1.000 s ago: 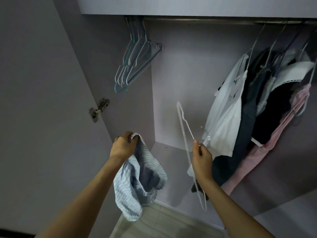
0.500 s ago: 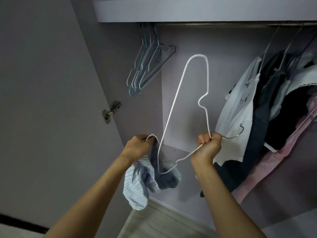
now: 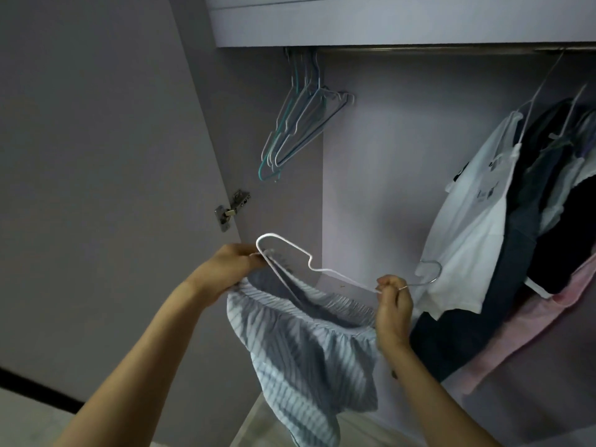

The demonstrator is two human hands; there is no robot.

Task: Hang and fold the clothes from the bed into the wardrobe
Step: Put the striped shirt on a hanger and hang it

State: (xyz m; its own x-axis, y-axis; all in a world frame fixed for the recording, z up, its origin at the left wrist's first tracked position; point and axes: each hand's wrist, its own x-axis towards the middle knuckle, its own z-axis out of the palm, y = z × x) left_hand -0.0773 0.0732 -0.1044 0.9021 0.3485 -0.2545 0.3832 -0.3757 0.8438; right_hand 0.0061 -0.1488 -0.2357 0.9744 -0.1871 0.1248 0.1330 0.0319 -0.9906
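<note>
A blue-and-white striped garment (image 3: 300,346) hangs between my hands in front of the open wardrobe. My left hand (image 3: 230,267) grips its gathered waistband at the left end. My right hand (image 3: 392,306) pinches the neck of a white wire hanger (image 3: 325,269), just below its hook. The hanger lies nearly level, and its left shoulder loop pokes up out of the waistband beside my left hand. The hanger's lower bar is hidden inside the cloth.
Several empty teal and white hangers (image 3: 298,124) hang at the left end of the wardrobe rail (image 3: 451,50). Clothes on hangers, a white shirt (image 3: 474,221) among them, fill the right side. The open door (image 3: 96,188) with its hinge (image 3: 232,209) stands on my left.
The hanger has swung down from upright to nearly level and its lower side has gone into the garment's waistband. The waistband is now spread wide between my hands.
</note>
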